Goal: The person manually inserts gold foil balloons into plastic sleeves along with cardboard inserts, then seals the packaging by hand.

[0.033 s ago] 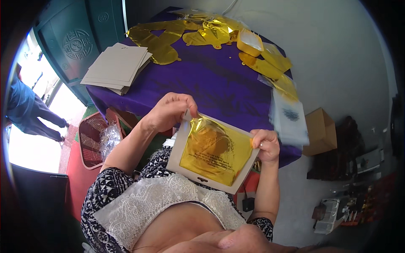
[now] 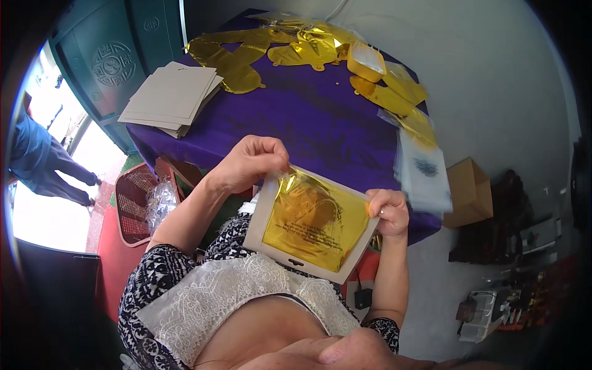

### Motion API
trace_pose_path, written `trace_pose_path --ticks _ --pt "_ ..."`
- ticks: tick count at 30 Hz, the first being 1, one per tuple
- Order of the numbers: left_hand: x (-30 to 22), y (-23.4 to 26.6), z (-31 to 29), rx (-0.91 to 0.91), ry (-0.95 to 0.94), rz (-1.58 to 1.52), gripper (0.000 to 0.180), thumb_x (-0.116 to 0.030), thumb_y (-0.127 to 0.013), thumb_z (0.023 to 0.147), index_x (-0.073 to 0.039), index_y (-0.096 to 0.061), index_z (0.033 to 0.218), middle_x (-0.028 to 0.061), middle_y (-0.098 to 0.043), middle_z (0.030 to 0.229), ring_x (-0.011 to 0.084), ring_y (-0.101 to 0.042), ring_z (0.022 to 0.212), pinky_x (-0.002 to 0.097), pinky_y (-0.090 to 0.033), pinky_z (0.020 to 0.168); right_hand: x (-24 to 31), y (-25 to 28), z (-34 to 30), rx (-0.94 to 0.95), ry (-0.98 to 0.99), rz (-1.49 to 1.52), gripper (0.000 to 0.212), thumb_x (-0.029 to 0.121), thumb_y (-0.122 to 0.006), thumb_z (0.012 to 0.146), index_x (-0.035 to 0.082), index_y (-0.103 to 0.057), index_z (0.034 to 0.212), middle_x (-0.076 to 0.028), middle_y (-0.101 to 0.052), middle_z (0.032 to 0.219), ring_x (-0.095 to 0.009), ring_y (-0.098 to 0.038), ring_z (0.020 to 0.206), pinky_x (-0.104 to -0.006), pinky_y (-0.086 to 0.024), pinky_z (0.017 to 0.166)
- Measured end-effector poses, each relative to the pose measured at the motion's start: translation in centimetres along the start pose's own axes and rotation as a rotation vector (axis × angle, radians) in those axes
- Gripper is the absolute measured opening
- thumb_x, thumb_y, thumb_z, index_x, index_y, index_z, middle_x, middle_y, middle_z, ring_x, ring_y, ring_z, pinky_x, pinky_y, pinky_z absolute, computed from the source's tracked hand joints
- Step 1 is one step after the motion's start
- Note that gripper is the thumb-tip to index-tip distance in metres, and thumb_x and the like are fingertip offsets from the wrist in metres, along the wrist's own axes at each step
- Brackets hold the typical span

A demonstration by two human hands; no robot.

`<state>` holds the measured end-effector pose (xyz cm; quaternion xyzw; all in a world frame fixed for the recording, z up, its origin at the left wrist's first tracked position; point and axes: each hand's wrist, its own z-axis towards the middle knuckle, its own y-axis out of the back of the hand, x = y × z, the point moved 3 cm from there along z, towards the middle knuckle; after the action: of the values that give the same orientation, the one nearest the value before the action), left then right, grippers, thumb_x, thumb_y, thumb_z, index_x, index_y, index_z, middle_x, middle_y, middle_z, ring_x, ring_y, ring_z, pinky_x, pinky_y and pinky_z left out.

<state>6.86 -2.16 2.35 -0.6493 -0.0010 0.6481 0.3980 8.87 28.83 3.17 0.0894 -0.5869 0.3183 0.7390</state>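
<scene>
In front of my chest I hold a light grey card (image 2: 261, 216) with a hang slot at its near edge. Over the card lies a folded gold foil balloon (image 2: 302, 216), in what looks like a clear printed bag. My left hand (image 2: 254, 163) is closed at the far left corner, thumb and fingers pinched on the bag's edge. At the right corner my right hand (image 2: 390, 213) grips the card and bag between thumb and bent fingers. The card tilts, its slotted edge toward me.
A purple-covered table (image 2: 302, 117) bears stacked cards (image 2: 169, 95), gold foil balloons (image 2: 240, 74), a yellow tub (image 2: 365, 61) and clear bags (image 2: 424, 176). A red basket (image 2: 132, 209) holds clear plastic. A cardboard box (image 2: 467, 192) stands right. Someone in blue (image 2: 43, 154) is at the doorway.
My left thumb and fingers have shifted slightly at the corner of the bag. The card, the balloon and my right hand look the same.
</scene>
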Motion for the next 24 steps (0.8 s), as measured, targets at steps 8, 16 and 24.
trace_pose_path --ticks 8,16,24 --pt "-1.3 1.1 -1.0 -0.095 0.034 0.202 0.037 0.008 -0.065 0.089 0.001 -0.05 0.122 0.0083 -0.072 0.088 0.0101 -0.068 0.072 0.0206 -0.053 0.065 2.6 2.3 -1.4 0.053 0.076 0.019 0.013 0.005 -0.053 0.068 -0.007 -0.058 0.065 -0.011 -0.049 0.068 -0.015 -0.036 0.051 -0.03 -0.028 0.047" --pt "-1.9 0.0 1.6 -0.008 0.087 0.324 0.037 0.006 -0.066 0.089 0.002 -0.05 0.122 0.0116 -0.073 0.092 0.0109 -0.07 0.076 0.0209 -0.055 0.068 5.6 0.9 1.8 -0.215 -0.261 -0.525 0.044 0.039 -0.056 0.099 -0.004 -0.063 0.106 -0.008 -0.063 0.08 -0.005 -0.043 0.058 -0.0225 -0.034 0.051" --pt "-2.4 -0.2 3.4 0.153 0.091 0.332 0.037 0.0 -0.069 0.091 0.003 -0.051 0.123 0.0119 -0.074 0.095 0.0116 -0.071 0.082 0.0217 -0.055 0.072 3.6 -0.8 0.9 0.104 -0.745 -0.554 0.021 0.018 -0.069 0.095 0.001 -0.066 0.081 0.001 -0.062 0.068 -0.005 -0.058 0.058 -0.0212 -0.045 0.052"
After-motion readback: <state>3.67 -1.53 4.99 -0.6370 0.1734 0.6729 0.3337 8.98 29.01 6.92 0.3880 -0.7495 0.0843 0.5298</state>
